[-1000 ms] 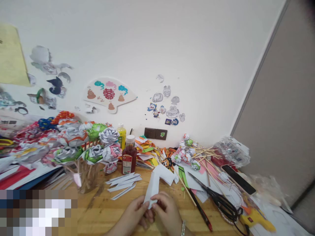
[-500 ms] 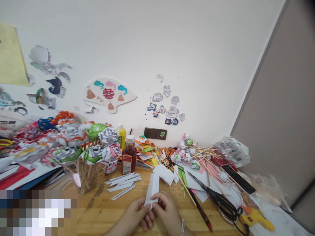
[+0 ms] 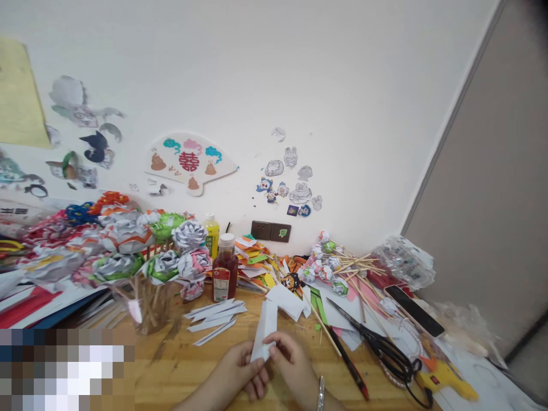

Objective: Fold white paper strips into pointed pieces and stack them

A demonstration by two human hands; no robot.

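A folded strip of white paper [image 3: 266,324] stands up between my two hands, its lower end in my fingers. My left hand [image 3: 242,368] grips its lower left side, with the thumb across the bottom and the fingers curled behind. My right hand [image 3: 291,359] pinches the lower right edge between thumb and fingers. Left of the hands, several cut white paper strips [image 3: 218,317] lie on the wooden table [image 3: 180,365]. Just behind the held paper rests a small stack of white paper pieces [image 3: 286,302].
Paper flowers on sticks [image 3: 128,234] fill a clear container at left. A red-brown bottle [image 3: 225,271] stands behind the strips. On the right lie black scissors [image 3: 385,348], a dark pencil [image 3: 349,362], a yellow glue gun [image 3: 449,379] and a phone [image 3: 414,311].
My right hand has shifted slightly right, and its thumb and fingers have changed position along the paper's lower edge. My left hand stays nearly where it was, still holding the paper.
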